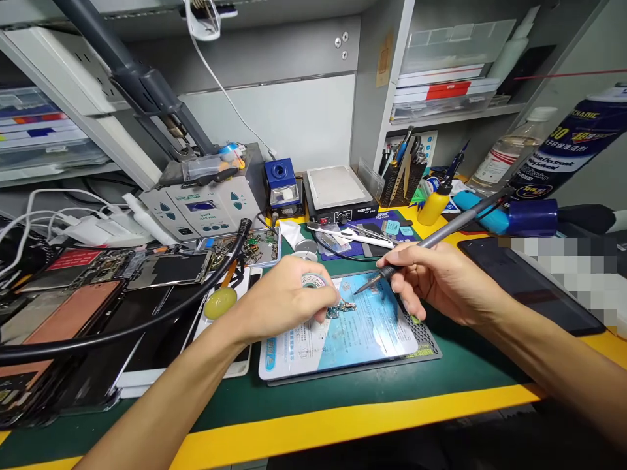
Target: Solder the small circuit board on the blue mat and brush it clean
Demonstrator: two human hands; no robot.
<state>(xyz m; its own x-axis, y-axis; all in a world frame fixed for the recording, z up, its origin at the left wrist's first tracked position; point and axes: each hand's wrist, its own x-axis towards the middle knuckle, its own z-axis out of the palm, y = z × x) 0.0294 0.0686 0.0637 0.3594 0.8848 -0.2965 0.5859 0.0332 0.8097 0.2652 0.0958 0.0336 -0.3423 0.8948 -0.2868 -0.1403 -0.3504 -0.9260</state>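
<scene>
A small circuit board [341,309] lies on a blue and white printed mat [362,339] at the centre. My left hand [289,297] is closed around a small round spool [313,281] with a printed label, just left of the board, its fingertips near the board's edge. From the right, my right hand [434,281] grips a soldering iron [453,225] like a pen. The iron's tip points down and left, a little above and right of the board, apart from it.
Phones and phone parts [161,326] cover the left side, crossed by a black hose [196,297]. Behind stand a hot-air station [206,209], a hot plate [337,189] and a yellow bottle [434,205]. A dark tablet [529,281] lies at right.
</scene>
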